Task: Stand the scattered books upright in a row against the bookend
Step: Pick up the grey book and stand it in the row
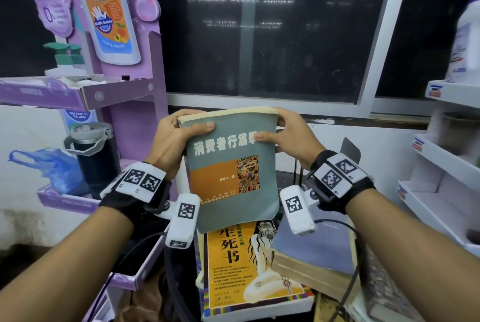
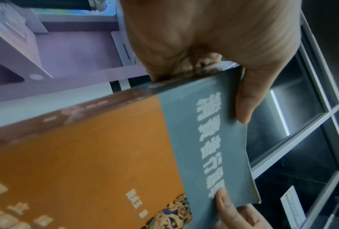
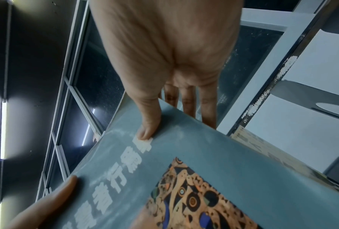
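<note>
I hold a grey-green book [image 1: 233,165] with white Chinese title and an orange panel up in the air, cover toward me. My left hand [image 1: 179,137] grips its top left corner, thumb on the cover [image 2: 213,139]. My right hand [image 1: 283,132] grips the top right corner, thumb on the title [image 3: 184,178], fingers behind. Below lie a yellow-covered book [image 1: 249,264] flat and a thick blue-grey book [image 1: 317,251] lying partly over it. A dark metal bookend [image 1: 352,150] shows behind my right wrist.
A purple display stand [image 1: 124,103] with bottles and a black flask [image 1: 93,155] stands to the left. White shelves [image 1: 446,165] line the right. A dark window [image 1: 272,30] fills the back. Cables run from both wrists.
</note>
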Demonstrator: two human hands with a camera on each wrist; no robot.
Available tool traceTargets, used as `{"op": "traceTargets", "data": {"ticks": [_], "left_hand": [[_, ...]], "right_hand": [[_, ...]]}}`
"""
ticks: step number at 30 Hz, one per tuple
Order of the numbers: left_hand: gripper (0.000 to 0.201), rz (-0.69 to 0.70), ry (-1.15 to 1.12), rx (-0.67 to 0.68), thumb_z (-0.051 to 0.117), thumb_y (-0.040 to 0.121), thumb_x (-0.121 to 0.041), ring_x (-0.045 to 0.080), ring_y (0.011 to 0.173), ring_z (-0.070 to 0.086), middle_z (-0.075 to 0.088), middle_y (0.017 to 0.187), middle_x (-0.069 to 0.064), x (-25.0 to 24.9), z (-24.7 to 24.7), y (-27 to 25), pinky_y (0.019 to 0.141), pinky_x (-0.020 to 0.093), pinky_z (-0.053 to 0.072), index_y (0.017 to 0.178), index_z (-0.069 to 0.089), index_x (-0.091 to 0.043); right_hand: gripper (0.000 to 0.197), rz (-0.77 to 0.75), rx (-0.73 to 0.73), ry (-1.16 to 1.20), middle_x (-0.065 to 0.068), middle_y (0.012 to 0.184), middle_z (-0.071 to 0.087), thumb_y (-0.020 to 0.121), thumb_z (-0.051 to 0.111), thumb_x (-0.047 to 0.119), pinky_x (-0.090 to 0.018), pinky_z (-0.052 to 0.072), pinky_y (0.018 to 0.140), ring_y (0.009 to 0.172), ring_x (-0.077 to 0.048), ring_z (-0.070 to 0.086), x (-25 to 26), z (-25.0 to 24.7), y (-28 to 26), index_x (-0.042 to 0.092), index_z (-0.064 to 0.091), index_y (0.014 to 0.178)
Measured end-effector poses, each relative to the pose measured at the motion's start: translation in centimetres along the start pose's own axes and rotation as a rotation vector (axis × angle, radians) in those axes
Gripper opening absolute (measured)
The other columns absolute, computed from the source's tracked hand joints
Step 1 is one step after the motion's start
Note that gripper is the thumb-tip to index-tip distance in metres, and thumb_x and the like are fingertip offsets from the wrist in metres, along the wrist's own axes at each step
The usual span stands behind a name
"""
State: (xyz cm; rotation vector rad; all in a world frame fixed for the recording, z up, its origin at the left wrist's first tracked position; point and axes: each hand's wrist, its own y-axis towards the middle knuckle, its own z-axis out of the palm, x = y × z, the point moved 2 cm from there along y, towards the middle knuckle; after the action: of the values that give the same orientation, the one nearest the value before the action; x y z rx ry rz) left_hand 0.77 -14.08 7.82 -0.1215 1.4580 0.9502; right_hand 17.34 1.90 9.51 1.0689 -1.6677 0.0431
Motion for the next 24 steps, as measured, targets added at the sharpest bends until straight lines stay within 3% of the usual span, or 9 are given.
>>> {"op": "traceTargets", "data": {"ticks": [7,12,17,22,24], "left_hand": [[0.041,0.032,-0.023,-0.04,0.079,0.072,-0.007,0.02,0.073,0.071,0.073,0.086,0.011,-2.0,4.1,0.9,0.065,0.03,0.056,0.107,0.064,0.007],[0.035,0.023,-0.044,-0.036,0.082,0.068,-0.009,0.018,0.068,0.071,0.073,0.079,0.007,-2.0,8.5,0.9,0.058,0.027,0.055,0.098,0.066,-0.001],[0.031,-0.042,-0.063,-0.004,0.084,0.064,-0.009,0.024,0.071,0.071,0.074,0.081,0.012,0.0,11.8,0.6,0.064,0.034,0.058,0.088,0.065,-0.007],[0.029,-0.074,-0.071,0.031,0.085,0.064,-0.007,0.022,0.073,0.072,0.074,0.081,0.008,1.3,13.4,0.2,0.066,0.034,0.06,0.087,0.067,-0.01],[0.032,-0.08,-0.073,0.061,0.083,0.067,-0.009,0.022,0.075,0.072,0.075,0.085,0.009,1.3,13.5,0.2,0.066,0.033,0.06,0.095,0.068,-0.006]], "right_hand": [[0.042,-0.019,-0.042,-0.018,0.001,0.114,0.067,0.085,0.072,0.017,-0.044,0.061,0.075,0.105,-0.018,0.064,0.9,-3.9,0.4,0.018,0.056,0.125],[0.037,0.016,-0.067,0.003,0.0,0.115,0.067,0.089,0.067,0.016,-0.042,0.06,0.077,0.105,-0.02,0.065,0.2,-7.4,-0.5,0.019,0.055,0.125],[0.036,0.082,-0.11,0.01,-0.002,0.116,0.066,0.089,0.067,0.012,-0.042,0.059,0.081,0.107,-0.021,0.064,-1.9,-9.7,-1.8,0.018,0.054,0.122],[0.035,0.118,-0.137,0.056,-0.003,0.117,0.066,0.088,0.068,0.01,-0.038,0.059,0.08,0.108,-0.02,0.064,-3.5,-10.7,-2.8,0.016,0.055,0.121],[0.037,0.123,-0.128,0.065,-0.003,0.118,0.066,0.088,0.069,0.011,-0.04,0.06,0.078,0.108,-0.02,0.064,-3.6,-10.9,-2.9,0.016,0.054,0.121]]}}
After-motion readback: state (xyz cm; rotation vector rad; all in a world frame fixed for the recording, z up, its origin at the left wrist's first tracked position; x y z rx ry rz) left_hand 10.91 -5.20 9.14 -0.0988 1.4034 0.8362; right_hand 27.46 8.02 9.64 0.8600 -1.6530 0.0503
